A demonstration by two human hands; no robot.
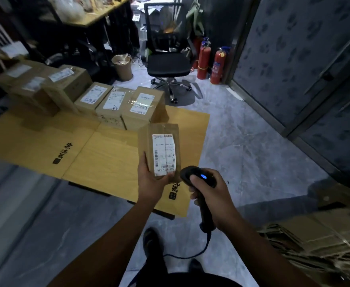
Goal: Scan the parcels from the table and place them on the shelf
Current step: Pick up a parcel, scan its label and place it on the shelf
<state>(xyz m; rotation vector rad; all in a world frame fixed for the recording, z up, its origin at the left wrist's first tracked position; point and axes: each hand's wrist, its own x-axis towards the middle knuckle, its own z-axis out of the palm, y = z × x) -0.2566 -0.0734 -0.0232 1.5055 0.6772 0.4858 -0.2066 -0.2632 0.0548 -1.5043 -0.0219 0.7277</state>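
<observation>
2 extinguishers [203, 59], probable bin [122, 68] beyond table [112, 150]

The brown parcel [145, 141] bears a white label [163, 154] with black print. The scanner [191, 174] is black with a blue light [203, 176]; the desk [107, 154] shows yellow wood grain and black characters [61, 153].

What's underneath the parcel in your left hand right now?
The left hand holds the held parcel at its lower end, above the printed cardboard sheet. Its underside and the fingers behind it are hidden.
</observation>
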